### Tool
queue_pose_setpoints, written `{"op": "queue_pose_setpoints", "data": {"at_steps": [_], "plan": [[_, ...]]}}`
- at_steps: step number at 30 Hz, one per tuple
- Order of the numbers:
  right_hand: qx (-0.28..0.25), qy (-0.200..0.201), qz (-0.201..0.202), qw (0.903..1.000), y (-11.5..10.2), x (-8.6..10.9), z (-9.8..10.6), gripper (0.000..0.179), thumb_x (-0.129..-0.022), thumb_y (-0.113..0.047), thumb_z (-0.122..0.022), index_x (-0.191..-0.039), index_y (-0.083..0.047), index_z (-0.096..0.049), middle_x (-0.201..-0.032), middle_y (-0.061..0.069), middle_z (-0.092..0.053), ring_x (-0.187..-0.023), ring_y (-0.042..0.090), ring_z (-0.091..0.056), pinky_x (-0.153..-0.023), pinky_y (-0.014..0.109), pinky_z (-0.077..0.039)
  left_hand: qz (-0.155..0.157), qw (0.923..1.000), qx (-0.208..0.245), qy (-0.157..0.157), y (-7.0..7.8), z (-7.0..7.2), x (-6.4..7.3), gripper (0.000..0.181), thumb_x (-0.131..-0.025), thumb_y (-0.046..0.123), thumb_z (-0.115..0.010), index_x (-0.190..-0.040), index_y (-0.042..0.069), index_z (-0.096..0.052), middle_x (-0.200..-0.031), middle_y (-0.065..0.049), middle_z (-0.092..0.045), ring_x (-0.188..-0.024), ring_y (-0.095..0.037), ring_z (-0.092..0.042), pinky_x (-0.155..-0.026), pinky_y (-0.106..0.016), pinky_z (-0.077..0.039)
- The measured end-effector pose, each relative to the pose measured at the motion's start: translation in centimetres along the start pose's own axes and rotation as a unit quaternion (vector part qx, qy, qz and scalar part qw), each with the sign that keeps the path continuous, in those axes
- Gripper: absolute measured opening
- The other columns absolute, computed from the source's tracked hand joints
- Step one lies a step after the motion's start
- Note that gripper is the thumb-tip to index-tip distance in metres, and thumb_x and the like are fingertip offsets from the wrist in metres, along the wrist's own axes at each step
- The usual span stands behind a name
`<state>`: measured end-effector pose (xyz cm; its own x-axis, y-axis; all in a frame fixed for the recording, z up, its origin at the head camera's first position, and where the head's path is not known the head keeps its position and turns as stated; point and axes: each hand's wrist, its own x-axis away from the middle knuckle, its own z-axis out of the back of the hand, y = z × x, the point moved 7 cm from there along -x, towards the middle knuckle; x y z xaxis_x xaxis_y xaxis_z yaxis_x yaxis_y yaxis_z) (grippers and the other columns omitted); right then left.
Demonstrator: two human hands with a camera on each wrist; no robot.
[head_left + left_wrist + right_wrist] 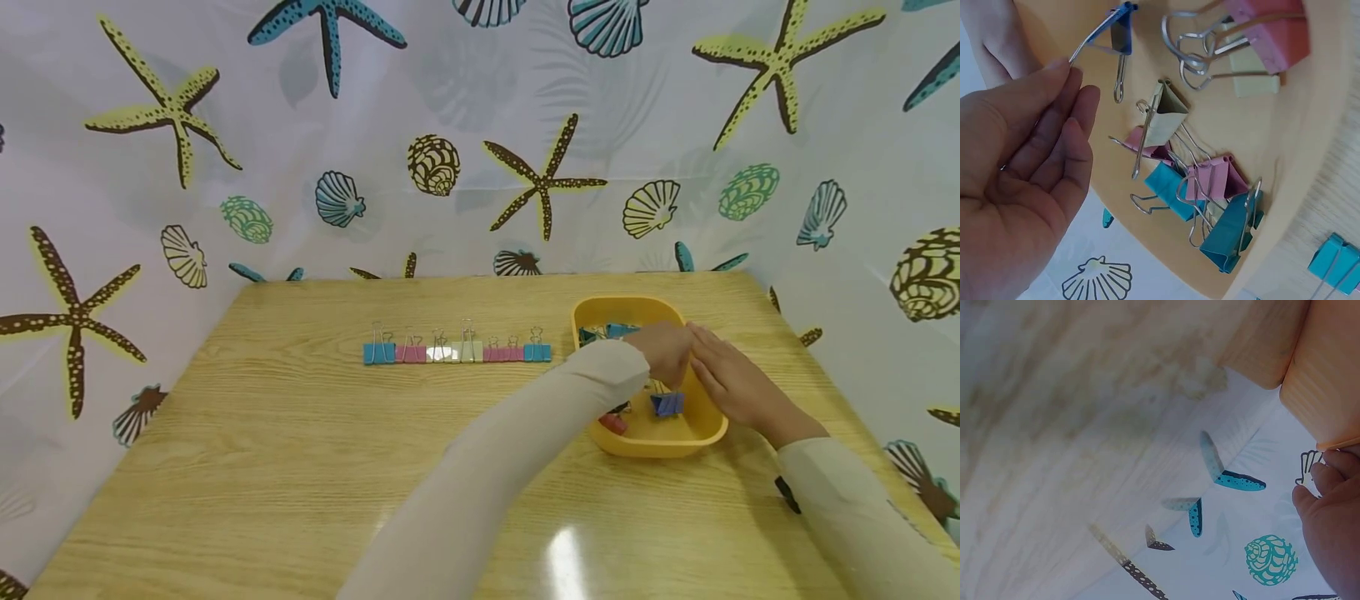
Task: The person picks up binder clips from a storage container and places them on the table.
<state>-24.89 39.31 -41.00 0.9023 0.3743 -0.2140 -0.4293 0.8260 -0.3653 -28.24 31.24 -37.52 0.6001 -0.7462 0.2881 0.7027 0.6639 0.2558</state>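
My left hand [1035,150] pinches a wire handle of a blue binder clip [1124,31], which hangs over the yellow bin [660,448]. In the head view this hand bends down into the bin, and its fingertips are hidden. My right hand [738,387] grips the bin's right rim, thumb toward the inside. The right wrist view shows its fingertips [1330,472] against the outer wall. Inside the bin lie a large pink clip [1272,34], a cream clip [1169,115], teal clips [1232,231] and smaller pink clips [1216,178].
Left of the bin, binder clips stand in a straight row on the wooden table [300,467], running from a blue clip [379,353] through pink, white and pale green to another blue clip [537,352]. A cloth [450,83] printed with starfish and shells hangs behind and beside the table.
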Motion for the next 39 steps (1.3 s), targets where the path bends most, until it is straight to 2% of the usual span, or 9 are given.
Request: {"op": "queue_pose_setpoints", "data": {"at_steps": [5,9,12,17,22,29,33,36,39], "plan": [[-0.004,0.014,0.010,0.9999,-0.1,-0.1,0.1,0.037,-0.106,-0.018,-0.035,-0.130,0.007,-0.049,-0.148,0.035,-0.024,-0.137,0.053,-0.019,-0.109,0.064,-0.013,-0.071,0.9969,-0.023,0.026,1.0,0.7,0.5,0.033,-0.094,0.010,-0.057,-0.124,0.021,-0.064,-0.100,0.006,-0.064,-0.072,-0.009,-0.049,-0.063,-0.016,-0.037],[-0.009,0.015,0.007,0.9998,-0.1,-0.1,0.1,0.038,-0.106,-0.019,-0.033,-0.130,0.006,-0.050,-0.148,0.036,-0.025,-0.136,0.054,-0.020,-0.108,0.065,-0.014,-0.053,0.9984,-0.007,0.018,1.2,0.7,0.8,0.041,-0.092,0.011,-0.063,-0.130,0.024,-0.060,-0.121,0.010,-0.061,-0.086,-0.008,-0.056,-0.072,-0.014,-0.043],[-0.013,0.007,-0.003,0.9999,-0.1,-0.2,0.1,0.049,-0.107,-0.022,-0.030,-0.144,0.010,-0.031,-0.149,0.035,-0.023,-0.136,0.053,-0.019,-0.108,0.065,-0.013,-0.033,0.9994,-0.002,0.011,1.2,0.7,1.1,0.038,-0.090,0.011,-0.067,-0.125,0.023,-0.062,-0.126,0.010,-0.059,-0.091,-0.007,-0.057,-0.075,-0.014,-0.044],[-0.015,0.002,-0.003,0.9999,-0.1,-0.2,0.0,0.049,-0.107,-0.022,-0.032,-0.146,0.006,-0.030,-0.150,0.034,-0.022,-0.137,0.053,-0.018,-0.109,0.064,-0.011,-0.041,0.9990,-0.013,0.010,1.3,1.0,1.8,0.022,-0.093,0.013,-0.063,-0.113,0.019,-0.067,-0.108,0.008,-0.066,-0.087,-0.007,-0.058,-0.073,-0.014,-0.044],[-0.020,0.003,0.005,0.9998,-0.3,-0.2,-0.1,0.049,-0.106,-0.021,-0.034,-0.148,0.003,-0.027,-0.150,0.034,-0.021,-0.138,0.053,-0.017,-0.109,0.065,-0.010,-0.087,0.9957,0.010,0.028,1.4,1.3,3.0,0.009,-0.095,0.011,-0.059,-0.100,0.013,-0.065,-0.081,0.004,-0.059,-0.073,-0.009,-0.053,-0.064,-0.015,-0.039],[-0.023,0.000,-0.003,0.9997,-0.1,-0.2,-0.2,0.050,-0.107,-0.021,-0.032,-0.152,-0.004,-0.020,-0.152,0.031,-0.020,-0.139,0.052,-0.015,-0.107,0.067,-0.011,-0.135,0.9888,0.032,0.055,1.2,2.8,5.3,0.015,-0.098,0.015,-0.056,-0.106,0.014,-0.068,-0.096,0.007,-0.063,-0.083,-0.005,-0.057,-0.074,-0.012,-0.042],[-0.014,-0.006,-0.004,0.9999,-0.1,-0.2,-0.2,0.049,-0.107,-0.021,-0.031,-0.152,-0.005,-0.022,-0.153,0.029,-0.020,-0.139,0.051,-0.016,-0.107,0.068,-0.012,-0.178,0.9794,0.065,0.070,0.8,3.7,6.9,0.016,-0.096,0.015,-0.058,-0.107,0.011,-0.069,-0.095,0.006,-0.065,-0.081,-0.004,-0.057,-0.074,-0.011,-0.042],[-0.005,-0.012,-0.009,0.9999,-0.2,-0.2,-0.2,0.050,-0.107,-0.021,-0.031,-0.151,-0.001,-0.021,-0.153,0.029,-0.019,-0.140,0.049,-0.015,-0.107,0.067,-0.012,-0.208,0.9696,0.098,0.084,-0.2,4.3,7.9,0.017,-0.096,0.016,-0.059,-0.106,0.009,-0.070,-0.093,0.005,-0.065,-0.079,-0.003,-0.057,-0.073,-0.011,-0.042],[0.009,-0.012,-0.013,0.9998,-0.1,-0.2,0.0,0.052,-0.106,-0.019,-0.032,-0.149,0.006,-0.019,-0.153,0.030,-0.019,-0.140,0.048,-0.016,-0.108,0.065,-0.013,-0.211,0.9639,0.123,0.105,-1.7,4.8,8.8,0.015,-0.096,0.019,-0.059,-0.102,0.010,-0.070,-0.091,0.006,-0.066,-0.075,-0.003,-0.057,-0.072,-0.011,-0.043]]}}
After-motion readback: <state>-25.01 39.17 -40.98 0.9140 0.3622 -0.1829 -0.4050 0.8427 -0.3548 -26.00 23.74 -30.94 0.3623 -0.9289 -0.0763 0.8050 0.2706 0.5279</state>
